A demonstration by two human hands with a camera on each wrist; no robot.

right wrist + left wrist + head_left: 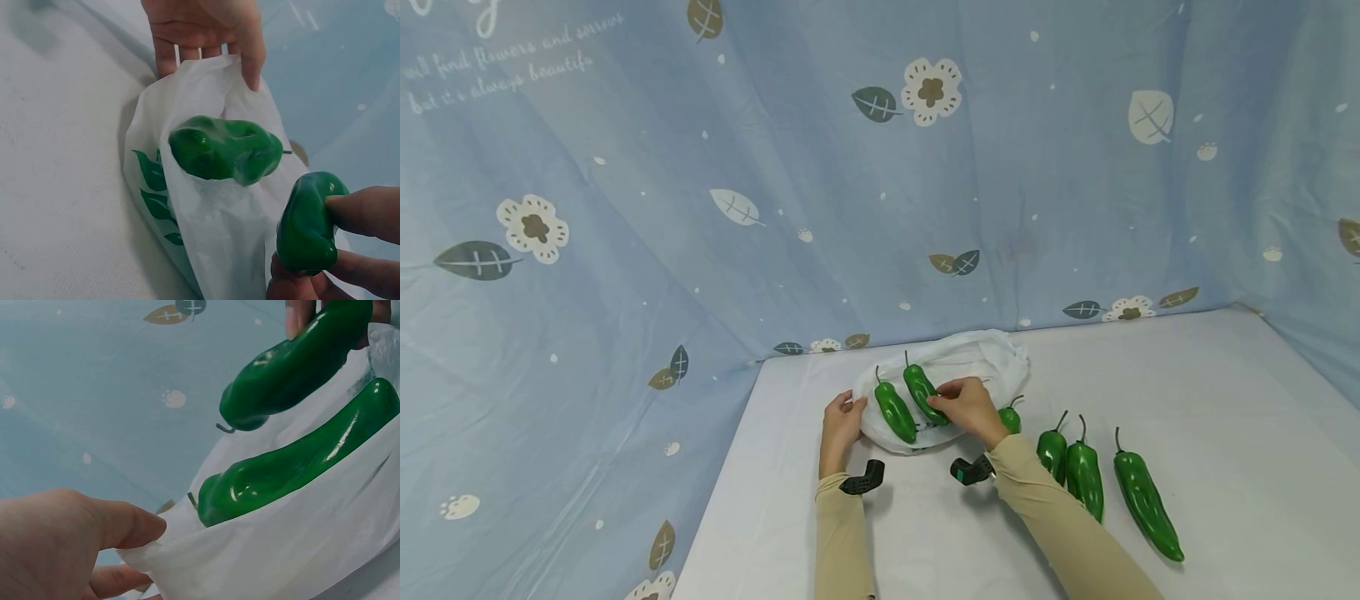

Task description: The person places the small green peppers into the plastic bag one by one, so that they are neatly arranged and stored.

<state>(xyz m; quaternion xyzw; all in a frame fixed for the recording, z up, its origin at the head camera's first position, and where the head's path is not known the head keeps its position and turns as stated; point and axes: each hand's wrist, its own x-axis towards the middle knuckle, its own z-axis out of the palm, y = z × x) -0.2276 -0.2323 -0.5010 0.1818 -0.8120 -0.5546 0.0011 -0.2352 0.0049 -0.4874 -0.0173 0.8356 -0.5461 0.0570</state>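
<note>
A white plastic bag [1003, 354] with green print lies toward the back of the table. My left hand [841, 427] pinches its left rim between thumb and fingers, as the left wrist view shows [62, 540]. One long green chili pepper [895, 412] rests on the bag's plastic just inside that rim, its stem toward the back. My right hand [967, 408] holds a second green chili pepper [312, 222] by its lower part, above the bag and to the right of the first. In the left wrist view this held pepper [294, 369] hangs apart from the one below.
Several more green peppers lie on the white table right of the bag: one [1010, 419] beside the right hand, two [1052, 450] partly behind the right sleeve [1060, 521], and one [1146, 504] farther right. A blue patterned cloth [820, 167] hangs behind the table.
</note>
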